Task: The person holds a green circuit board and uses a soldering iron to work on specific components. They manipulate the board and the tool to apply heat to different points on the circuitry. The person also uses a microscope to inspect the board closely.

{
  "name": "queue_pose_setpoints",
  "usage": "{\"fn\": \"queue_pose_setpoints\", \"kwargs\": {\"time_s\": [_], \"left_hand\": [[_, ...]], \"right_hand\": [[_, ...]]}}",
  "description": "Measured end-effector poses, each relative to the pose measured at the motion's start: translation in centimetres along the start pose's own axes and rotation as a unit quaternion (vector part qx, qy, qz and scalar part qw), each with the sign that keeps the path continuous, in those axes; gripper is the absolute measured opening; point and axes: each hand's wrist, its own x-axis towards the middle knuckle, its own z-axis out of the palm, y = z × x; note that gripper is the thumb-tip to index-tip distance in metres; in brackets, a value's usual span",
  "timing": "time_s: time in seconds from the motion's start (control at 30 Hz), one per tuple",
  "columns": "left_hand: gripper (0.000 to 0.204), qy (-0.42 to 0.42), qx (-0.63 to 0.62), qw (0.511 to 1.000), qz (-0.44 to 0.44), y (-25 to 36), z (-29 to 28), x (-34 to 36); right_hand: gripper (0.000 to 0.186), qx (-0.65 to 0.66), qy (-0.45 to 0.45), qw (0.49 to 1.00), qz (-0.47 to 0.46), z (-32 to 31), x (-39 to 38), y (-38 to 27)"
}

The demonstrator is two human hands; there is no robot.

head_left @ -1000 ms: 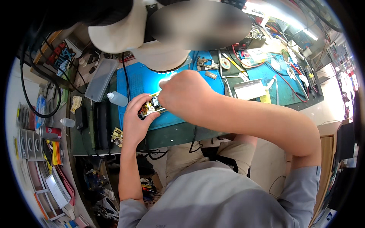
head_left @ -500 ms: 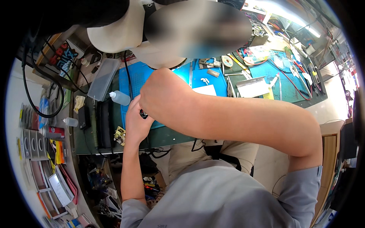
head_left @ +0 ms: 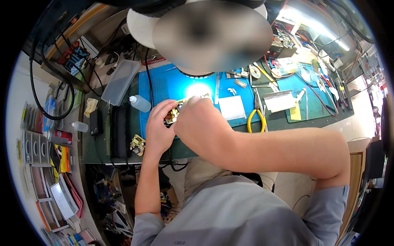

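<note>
Between my hands is a small circuit board (head_left: 172, 115) with raised parts, tilted above the blue work mat. My left hand (head_left: 159, 130) grips its left end, thumb below and fingers along the far side. My right hand (head_left: 200, 123) lies across its right part, fingers bent down onto the far right end; that hand covers much of the board and most of its own fingertips. A bright spot lights the blue mat (head_left: 160, 80) just beyond. Left of my left wrist, a second circuit board (head_left: 137, 144) sits near the table's front edge.
A clear squeeze bottle (head_left: 140, 104) and a plastic lid (head_left: 120, 83) stand left. Yellow-handled pliers (head_left: 256, 119), white paper (head_left: 232, 108) and a metal plate (head_left: 280, 101) lie right. A white lamp (head_left: 141, 28), partly blurred, hangs low over the mat; a black cable (head_left: 148, 78) runs beside it.
Both hands have shifted right in the picture, and the right hand has lowered toward me. The circuit board, mostly hidden before, now shows between them. The view has tilted, revealing the yellow pliers.
</note>
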Motion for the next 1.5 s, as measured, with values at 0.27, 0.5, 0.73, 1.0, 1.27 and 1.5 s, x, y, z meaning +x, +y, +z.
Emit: {"fn": "queue_pose_setpoints", "kwargs": {"time_s": [0.27, 0.5, 0.73, 1.0, 1.27, 1.5], "left_hand": [[0.049, 0.047, 0.055, 0.997, -0.011, 3.7, 1.4, -1.6], [0.065, 0.028, 0.093, 0.995, 0.005, 3.9, 1.7, -2.1], [0.069, 0.007, 0.112, 0.994, -0.005, 3.9, 1.8, -2.0], [0.066, 0.013, 0.123, 0.992, 0.011, 3.8, 1.6, -1.9], [0.067, 0.017, 0.123, 0.992, 0.004, 3.8, 1.8, -1.9], [0.062, 0.025, 0.113, 0.993, 0.006, 4.1, 2.0, -1.7]], "right_hand": [[0.015, 0.162, -0.151, 0.975, -0.008, -1.5, -2.0, 0.9], [0.038, 0.316, -0.1, 0.942, 0.044, 1.9, -4.4, 1.8], [0.067, 0.25, -0.047, 0.965, 0.061, 3.2, -5.2, -0.4], [0.071, 0.337, 0.03, 0.936, 0.097, 5.1, -6.1, -0.8], [0.055, 0.323, 0.018, 0.942, 0.092, 5.0, -5.8, -0.3], [0.057, 0.264, -0.1, 0.959, 0.015, 2.0, -4.0, 0.7]]}}
